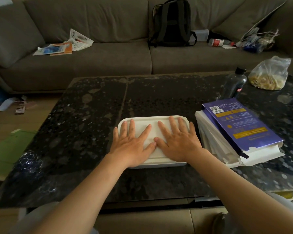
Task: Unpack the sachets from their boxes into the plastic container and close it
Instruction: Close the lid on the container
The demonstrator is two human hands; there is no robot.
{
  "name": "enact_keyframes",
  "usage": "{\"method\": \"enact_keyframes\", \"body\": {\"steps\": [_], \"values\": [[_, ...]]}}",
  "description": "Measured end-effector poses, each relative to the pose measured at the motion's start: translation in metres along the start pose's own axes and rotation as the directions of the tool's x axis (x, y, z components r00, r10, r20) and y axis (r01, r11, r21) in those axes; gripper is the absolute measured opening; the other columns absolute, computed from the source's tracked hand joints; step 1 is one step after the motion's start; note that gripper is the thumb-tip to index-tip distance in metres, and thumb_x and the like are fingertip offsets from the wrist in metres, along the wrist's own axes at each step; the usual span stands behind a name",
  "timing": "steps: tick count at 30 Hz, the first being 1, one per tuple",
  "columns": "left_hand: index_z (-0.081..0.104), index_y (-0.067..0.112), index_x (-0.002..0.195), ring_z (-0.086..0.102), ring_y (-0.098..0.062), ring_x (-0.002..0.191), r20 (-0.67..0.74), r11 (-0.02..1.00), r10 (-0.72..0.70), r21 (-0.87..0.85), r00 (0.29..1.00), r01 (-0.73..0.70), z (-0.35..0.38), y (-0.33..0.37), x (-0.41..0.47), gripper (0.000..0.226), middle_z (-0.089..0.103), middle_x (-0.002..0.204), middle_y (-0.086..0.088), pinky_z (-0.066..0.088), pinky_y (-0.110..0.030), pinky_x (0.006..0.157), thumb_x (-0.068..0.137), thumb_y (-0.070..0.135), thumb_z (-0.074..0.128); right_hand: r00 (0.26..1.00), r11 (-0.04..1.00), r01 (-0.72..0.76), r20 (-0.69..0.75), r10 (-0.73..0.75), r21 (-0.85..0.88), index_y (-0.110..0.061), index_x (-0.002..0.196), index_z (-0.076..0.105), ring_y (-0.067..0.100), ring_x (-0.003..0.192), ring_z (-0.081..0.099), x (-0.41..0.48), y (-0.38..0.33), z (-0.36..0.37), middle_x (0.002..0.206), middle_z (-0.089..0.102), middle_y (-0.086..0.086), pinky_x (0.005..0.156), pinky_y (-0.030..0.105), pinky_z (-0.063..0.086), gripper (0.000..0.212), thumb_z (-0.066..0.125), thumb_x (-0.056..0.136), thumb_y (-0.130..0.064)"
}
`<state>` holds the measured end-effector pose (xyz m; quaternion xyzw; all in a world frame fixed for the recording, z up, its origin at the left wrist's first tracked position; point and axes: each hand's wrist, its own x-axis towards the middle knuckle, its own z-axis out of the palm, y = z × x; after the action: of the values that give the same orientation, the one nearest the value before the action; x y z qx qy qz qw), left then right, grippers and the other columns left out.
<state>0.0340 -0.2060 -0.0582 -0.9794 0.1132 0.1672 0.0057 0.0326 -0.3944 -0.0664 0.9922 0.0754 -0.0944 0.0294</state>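
"Plastic container (159, 165), where?"
"Centre of the tabletop (91, 115), long axis left to right. Left hand (132, 146) and right hand (178, 144) press flat on its lid (152, 121), fingers spread, thumbs touching; neither nearer."

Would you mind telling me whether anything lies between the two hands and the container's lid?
Nothing visible does. The left hand and right hand both rest flat directly on the white lid. The flattened boxes lie to its right.
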Motion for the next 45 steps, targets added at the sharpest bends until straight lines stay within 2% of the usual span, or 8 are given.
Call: {"method": "enact_keyframes", "body": {"steps": [6, 10, 13, 17, 35, 41, 45], "values": [[-0.018, 0.051, 0.16, -0.029, -0.035, 0.156, -0.052, 0.999, -0.002, -0.044, 0.999, 0.0, 0.001, 0.0, -0.003, 0.072, -0.029, 0.171, -0.011, -0.015, -0.059, 0.125, 0.098, 0.078, 0.01, 0.999, 0.995, -0.009, -0.05, 0.014, 0.1, -0.032, 0.159, -0.007, 0.032, 0.153, -0.013, -0.005, 0.0, -0.004, 0.167, -0.013, 0.007, 0.122, 0.058, -0.006, 0.074, 0.008, 0.096, -0.069], [-0.014, 0.045, 0.162, -0.029, -0.033, 0.157, -0.117, 0.989, -0.052, -0.143, 0.992, 0.035, 0.0, -0.001, -0.002, 0.076, -0.028, 0.171, -0.012, -0.01, -0.057, 0.128, 0.1, 0.075, 0.016, 0.977, 0.943, -0.145, -0.107, 0.184, 0.3, -0.019, 0.16, -0.002, 0.024, 0.155, -0.008, -0.001, 0.007, -0.006, 0.168, -0.007, 0.006, 0.124, 0.048, 0.003, 0.075, 0.018, 0.1, -0.059], [-0.017, 0.036, 0.164, -0.029, -0.034, 0.157, -0.09, 0.988, -0.089, -0.133, 0.992, 0.076, -0.001, -0.003, 0.0, 0.084, -0.028, 0.17, -0.019, -0.008, -0.053, 0.129, 0.099, 0.077, 0.017, 0.985, 0.952, -0.153, -0.038, 0.169, 0.265, -0.016, 0.16, -0.004, 0.02, 0.155, -0.008, 0.001, 0.015, -0.006, 0.169, -0.007, 0.001, 0.125, 0.047, 0.009, 0.075, 0.017, 0.101, -0.059], [-0.017, 0.031, 0.165, -0.029, -0.036, 0.156, -0.051, 0.991, -0.095, -0.098, 0.994, 0.09, -0.002, -0.001, 0.0, 0.089, -0.029, 0.169, -0.021, -0.004, -0.052, 0.129, 0.098, 0.078, 0.017, 0.99, 0.952, -0.13, -0.016, 0.14, 0.277, -0.017, 0.16, -0.007, 0.017, 0.154, -0.013, -0.002, 0.021, -0.004, 0.168, -0.013, -0.001, 0.124, 0.046, 0.008, 0.075, 0.017, 0.101, -0.059], [-0.009, 0.032, 0.166, -0.027, -0.033, 0.158, -0.085, 0.985, -0.099, -0.149, 0.991, 0.085, -0.003, -0.001, -0.001, 0.089, -0.028, 0.17, -0.017, -0.006, -0.049, 0.128, 0.097, 0.078, 0.025, 0.989, 0.947, -0.136, -0.02, 0.148, 0.292, -0.023, 0.16, -0.006, 0.017, 0.152, -0.019, -0.003, 0.018, -0.002, 0.167, -0.018, -0.003, 0.121, 0.048, 0.018, 0.074, 0.018, 0.101, -0.062], [0.008, 0.032, 0.167, -0.019, -0.03, 0.16, -0.131, 0.951, -0.116, -0.301, 0.985, 0.071, -0.009, -0.004, -0.001, 0.082, -0.016, 0.175, -0.011, 0.001, -0.05, 0.13, 0.1, 0.069, 0.036, 0.989, 0.938, -0.137, -0.008, 0.147, 0.318, -0.023, 0.16, -0.001, 0.018, 0.153, -0.015, -0.005, 0.019, -0.008, 0.168, -0.013, -0.002, 0.121, 0.05, 0.016, 0.072, 0.021, 0.102, -0.059], [0.014, 0.032, 0.166, -0.008, -0.03, 0.162, -0.151, 0.949, -0.114, -0.308, 0.982, 0.062, -0.021, -0.005, -0.007, 0.075, 0.0, 0.176, -0.007, 0.003, -0.056, 0.13, 0.103, 0.061, 0.041, 0.987, 0.924, -0.124, -0.051, 0.153, 0.362, -0.022, 0.159, 0.011, 0.021, 0.155, -0.002, -0.009, 0.021, -0.017, 0.169, 0.003, 0.002, 0.122, 0.05, 0.006, 0.066, 0.026, 0.103, -0.053]]}}
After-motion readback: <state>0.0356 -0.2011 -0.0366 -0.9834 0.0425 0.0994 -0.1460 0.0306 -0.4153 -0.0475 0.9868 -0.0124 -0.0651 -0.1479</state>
